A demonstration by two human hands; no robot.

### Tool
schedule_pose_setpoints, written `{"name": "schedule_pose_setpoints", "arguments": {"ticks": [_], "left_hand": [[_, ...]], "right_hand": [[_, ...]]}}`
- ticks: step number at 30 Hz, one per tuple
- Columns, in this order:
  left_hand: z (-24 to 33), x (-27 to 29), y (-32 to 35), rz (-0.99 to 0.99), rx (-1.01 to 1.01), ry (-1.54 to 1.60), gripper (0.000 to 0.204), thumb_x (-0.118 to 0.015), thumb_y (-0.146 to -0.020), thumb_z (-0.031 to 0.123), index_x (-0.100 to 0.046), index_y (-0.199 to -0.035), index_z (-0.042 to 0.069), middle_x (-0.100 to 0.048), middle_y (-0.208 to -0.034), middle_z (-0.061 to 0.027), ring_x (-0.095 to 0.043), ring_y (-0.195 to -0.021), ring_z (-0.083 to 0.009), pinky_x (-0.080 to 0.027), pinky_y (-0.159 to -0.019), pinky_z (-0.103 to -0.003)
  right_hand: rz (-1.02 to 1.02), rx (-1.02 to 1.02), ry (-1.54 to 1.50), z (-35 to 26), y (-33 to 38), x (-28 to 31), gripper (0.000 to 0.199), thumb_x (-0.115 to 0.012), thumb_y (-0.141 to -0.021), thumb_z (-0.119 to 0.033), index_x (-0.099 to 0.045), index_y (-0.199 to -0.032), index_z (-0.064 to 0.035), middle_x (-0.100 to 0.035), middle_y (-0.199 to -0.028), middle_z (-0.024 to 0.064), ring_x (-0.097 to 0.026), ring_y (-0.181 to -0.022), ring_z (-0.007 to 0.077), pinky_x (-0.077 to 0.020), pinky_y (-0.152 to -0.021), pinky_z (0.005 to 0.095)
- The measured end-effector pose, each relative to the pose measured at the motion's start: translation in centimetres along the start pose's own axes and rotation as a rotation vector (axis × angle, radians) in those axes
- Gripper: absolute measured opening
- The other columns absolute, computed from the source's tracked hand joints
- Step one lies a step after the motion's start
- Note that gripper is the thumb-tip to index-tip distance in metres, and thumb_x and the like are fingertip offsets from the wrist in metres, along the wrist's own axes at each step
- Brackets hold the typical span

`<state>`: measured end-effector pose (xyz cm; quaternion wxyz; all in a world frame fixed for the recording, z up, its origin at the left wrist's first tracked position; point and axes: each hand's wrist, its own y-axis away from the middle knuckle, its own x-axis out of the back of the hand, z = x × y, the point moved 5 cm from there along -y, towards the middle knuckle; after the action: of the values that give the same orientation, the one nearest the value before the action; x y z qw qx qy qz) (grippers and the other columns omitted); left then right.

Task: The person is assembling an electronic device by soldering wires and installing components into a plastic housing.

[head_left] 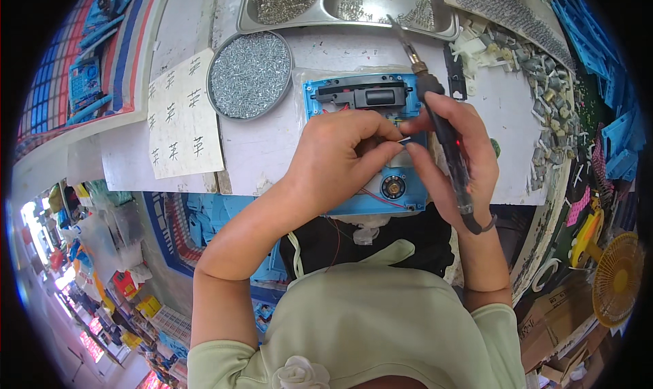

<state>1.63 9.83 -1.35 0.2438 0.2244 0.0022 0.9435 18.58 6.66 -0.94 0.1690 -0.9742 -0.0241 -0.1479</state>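
A blue plastic housing [320, 93] with a black part [371, 95] at its far end and a small round motor [392, 185] near its front lies on the white table [262, 147]. My left hand [340, 154] rests on the housing, its fingertips pinching a small pale piece above it. My right hand [452, 151] grips a black soldering iron [445, 134] along the palm; the iron's metal tip [401, 35] points away toward the trays. The right index finger meets the left fingertips over the housing. Thin red wires run across the blue part.
A round tin of small silver screws [249, 74] sits left of the housing, beside a white paper sheet [182, 117]. A steel two-compartment tray [354, 5] of metal parts stands at the back. White and grey small parts [537, 76] lie heaped right. Blue plastic pieces [612, 83] and a yellow fan [615, 280] lie beyond.
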Motion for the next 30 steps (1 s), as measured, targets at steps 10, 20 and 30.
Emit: {"name": "schedule_pose_setpoints", "arguments": {"ticks": [10, 20, 30], "left_hand": [[-0.4, 0.0, 0.0, -0.017, 0.054, 0.031, 0.009, -0.077, -0.088, 0.004, -0.073, -0.094, -0.001, -0.07, -0.078, -0.0026, -0.059, -0.067, -0.0054, -0.049, -0.061, -0.024], [-0.7, -0.1, 0.2, 0.027, 0.068, 0.1, 0.009, -0.077, -0.086, 0.007, -0.072, -0.091, 0.002, -0.066, -0.07, -0.0084, -0.061, -0.057, -0.0153, -0.048, -0.055, -0.03], [-0.2, 0.0, 0.2, -0.013, -0.08, 0.036, 0.006, -0.071, -0.094, 0.002, -0.069, -0.097, -0.002, -0.067, -0.083, -0.0032, -0.059, -0.069, -0.0072, -0.047, -0.062, -0.024]], "right_hand": [[0.016, 0.076, 0.142, -0.4, 0.3, -0.2, 0.061, -0.073, -0.079, 0.015, -0.057, -0.136, -0.0023, -0.062, -0.109, 0.0109, -0.069, -0.091, 0.0185, -0.0544, -0.085, 0.0322], [0.074, 0.095, 0.187, -0.7, 0.4, -0.3, 0.065, -0.077, -0.077, 0.013, -0.057, -0.136, -0.0036, -0.063, -0.107, 0.0113, -0.069, -0.089, 0.0196, -0.055, -0.083, 0.033], [0.067, 0.072, 0.103, -0.4, 1.8, -0.2, 0.046, -0.063, -0.093, 0.005, -0.062, -0.137, -0.0065, -0.057, -0.117, 0.014, -0.063, -0.081, 0.0155, -0.0529, -0.066, 0.0232]]}}
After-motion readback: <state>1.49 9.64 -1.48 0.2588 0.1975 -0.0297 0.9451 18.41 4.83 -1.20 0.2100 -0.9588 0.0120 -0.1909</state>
